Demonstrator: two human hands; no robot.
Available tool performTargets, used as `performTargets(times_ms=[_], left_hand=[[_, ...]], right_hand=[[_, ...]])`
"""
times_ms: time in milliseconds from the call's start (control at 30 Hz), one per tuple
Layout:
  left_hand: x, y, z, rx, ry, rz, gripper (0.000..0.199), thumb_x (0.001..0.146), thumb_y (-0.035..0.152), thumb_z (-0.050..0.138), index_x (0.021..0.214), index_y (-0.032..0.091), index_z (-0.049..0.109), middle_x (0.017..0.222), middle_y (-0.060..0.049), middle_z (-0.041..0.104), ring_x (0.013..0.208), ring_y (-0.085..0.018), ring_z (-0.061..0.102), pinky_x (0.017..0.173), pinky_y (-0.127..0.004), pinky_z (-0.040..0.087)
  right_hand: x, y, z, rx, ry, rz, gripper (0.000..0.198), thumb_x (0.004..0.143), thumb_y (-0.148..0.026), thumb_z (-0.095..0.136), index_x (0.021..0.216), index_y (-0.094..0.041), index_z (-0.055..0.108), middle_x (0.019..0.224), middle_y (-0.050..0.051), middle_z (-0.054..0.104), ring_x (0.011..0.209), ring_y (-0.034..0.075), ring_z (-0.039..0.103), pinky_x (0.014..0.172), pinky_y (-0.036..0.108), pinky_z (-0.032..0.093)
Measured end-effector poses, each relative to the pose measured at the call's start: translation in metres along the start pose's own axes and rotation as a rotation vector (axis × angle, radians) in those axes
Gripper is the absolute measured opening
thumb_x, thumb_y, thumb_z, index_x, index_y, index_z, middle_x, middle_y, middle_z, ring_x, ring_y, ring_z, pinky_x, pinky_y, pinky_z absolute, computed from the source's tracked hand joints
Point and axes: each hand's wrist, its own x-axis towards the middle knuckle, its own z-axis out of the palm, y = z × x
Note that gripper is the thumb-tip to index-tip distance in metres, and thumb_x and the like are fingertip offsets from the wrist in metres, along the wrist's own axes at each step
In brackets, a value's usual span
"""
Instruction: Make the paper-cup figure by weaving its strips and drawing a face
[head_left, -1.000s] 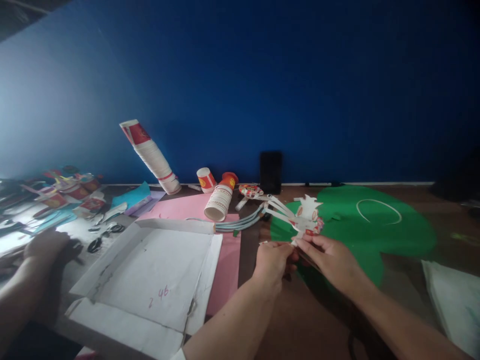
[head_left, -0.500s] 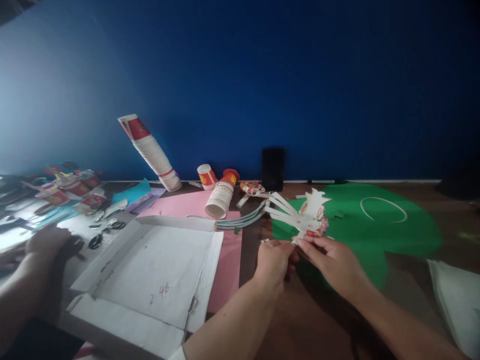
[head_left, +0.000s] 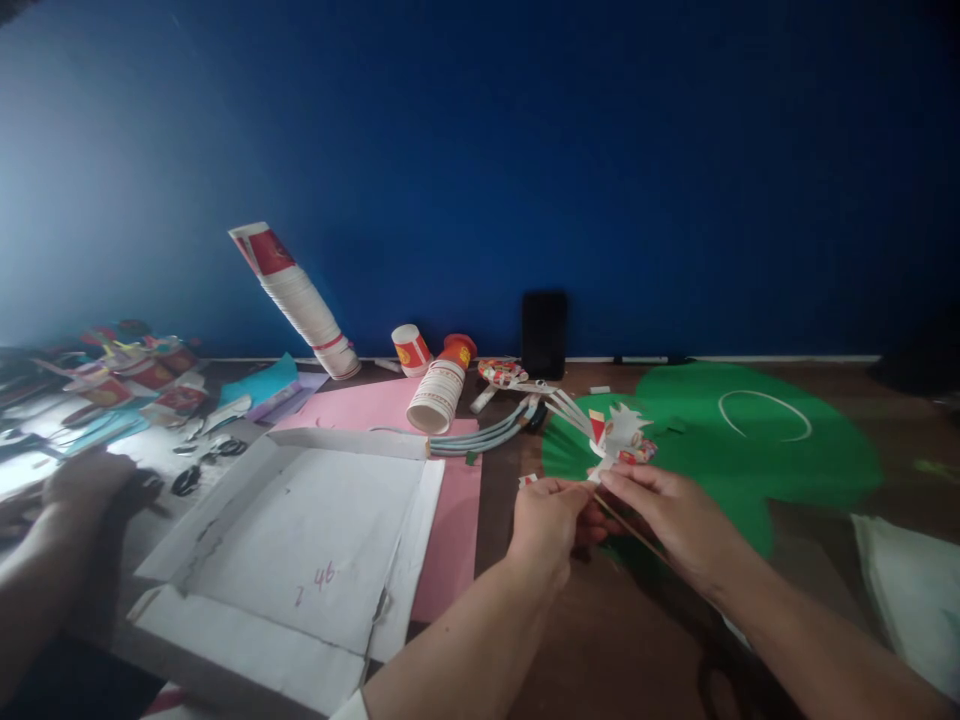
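Observation:
A paper cup cut into strips (head_left: 621, 432) is held up in front of me, its white strips splayed outward and red print on some pieces. My left hand (head_left: 551, 520) pinches its lower end from the left. From the right, my right hand (head_left: 667, 510) grips the same end between thumb and fingers. A thin brown stick (head_left: 634, 527) slants down below the pinch toward my right wrist; whether it joins the cup is hidden. Just above my left hand lies a small red-and-white scrap (head_left: 528, 481).
Green paper (head_left: 742, 470) with a white curved strip (head_left: 765, 412) lies right. A white box lid (head_left: 300, 540) rests on pink paper (head_left: 457, 520). Behind are stacked cups (head_left: 300, 310), a cable bundle (head_left: 480, 440) and a black phone (head_left: 544, 335). Another person's hand (head_left: 86, 480) is at left.
The cut cup has turned and tilted between my fingers, so a red-printed strip now shows upright. The thin stick has come into view below my hands. The other person's hand shifted slightly.

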Motion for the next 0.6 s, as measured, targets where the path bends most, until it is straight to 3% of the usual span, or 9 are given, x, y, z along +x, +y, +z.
performTargets(times_ms=[167, 300, 400, 600], left_hand=[[0.002, -0.001, 0.0, 0.047, 0.053, 0.003, 0.02, 0.08, 0.018, 0.064, 0.065, 0.015, 0.051, 0.044, 0.004, 0.051, 0.034, -0.007, 0.046, 0.038, -0.017, 0.037], [0.005, -0.003, -0.001, 0.048, 0.093, 0.041, 0.022, 0.079, 0.017, 0.063, 0.062, 0.016, 0.048, 0.042, 0.007, 0.044, 0.03, -0.006, 0.039, 0.033, -0.016, 0.026], [0.006, -0.004, -0.003, 0.021, 0.105, 0.071, 0.023, 0.076, 0.015, 0.064, 0.061, 0.016, 0.047, 0.045, 0.006, 0.046, 0.03, -0.004, 0.036, 0.033, -0.016, 0.025], [0.006, -0.006, -0.003, 0.018, 0.102, 0.076, 0.029, 0.073, 0.025, 0.07, 0.061, 0.017, 0.045, 0.047, 0.006, 0.046, 0.031, -0.004, 0.036, 0.033, -0.016, 0.024]], right_hand=[[0.008, 0.019, -0.004, 0.188, -0.106, 0.055, 0.018, 0.077, -0.04, 0.072, 0.087, -0.026, 0.076, 0.086, 0.002, 0.076, 0.073, 0.019, 0.069, 0.07, 0.033, 0.057], [0.004, 0.014, 0.0, 0.27, -0.187, 0.083, 0.02, 0.076, -0.035, 0.075, 0.093, -0.024, 0.075, 0.095, 0.004, 0.076, 0.081, 0.018, 0.07, 0.072, 0.028, 0.056], [-0.001, 0.009, 0.003, 0.33, -0.253, 0.115, 0.028, 0.071, -0.029, 0.08, 0.096, -0.02, 0.074, 0.099, 0.006, 0.076, 0.082, 0.017, 0.071, 0.072, 0.024, 0.056], [-0.002, 0.008, 0.006, 0.372, -0.245, 0.138, 0.032, 0.065, -0.024, 0.084, 0.095, -0.017, 0.074, 0.1, 0.007, 0.075, 0.077, 0.015, 0.072, 0.069, 0.021, 0.057]])
